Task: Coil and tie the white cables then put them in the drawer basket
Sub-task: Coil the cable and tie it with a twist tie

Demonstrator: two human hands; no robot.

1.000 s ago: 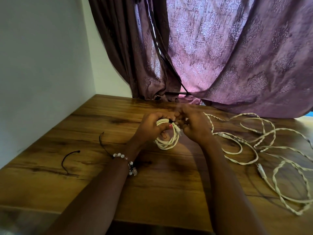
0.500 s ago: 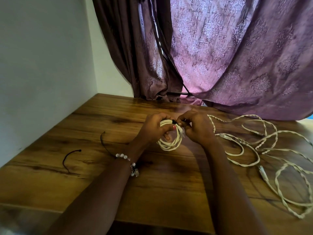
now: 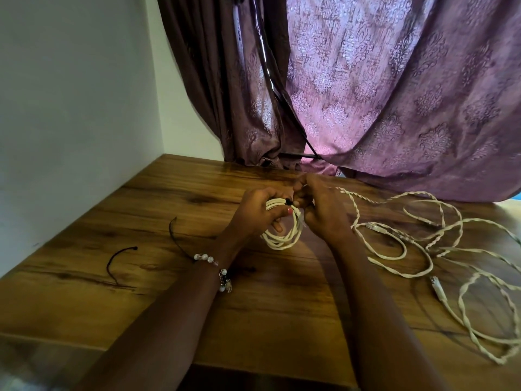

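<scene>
Left hand point(image 3: 253, 214) grips a small coil of white braided cable point(image 3: 283, 222) — fingers curled round the left side of the loops, thumb with a pink-painted nail pressed on top. The coil is held just above the brown wood-grain table point(image 3: 282, 306), at mid-table, between the two hands. Right hand point(image 3: 321, 213) sits right beside it, fingertips bunched together and pinching at a thin black tie point(image 3: 288, 201) on the coil's top edge; the exact grip on the tie is too small to make out. A bead bracelet point(image 3: 217, 270) is on the left wrist. Loose white braided cables point(image 3: 423, 249) sprawl uncoiled over the right part of the table, well apart from the coil. Two more thin black ties lie on the left of the table — one curved near the left forearm point(image 3: 176, 235), one further left point(image 3: 118, 261). Purple patterned curtain point(image 3: 394, 94) hangs behind, its hem touching the table's back edge; pale wall point(image 3: 70, 94) on the left.
</scene>
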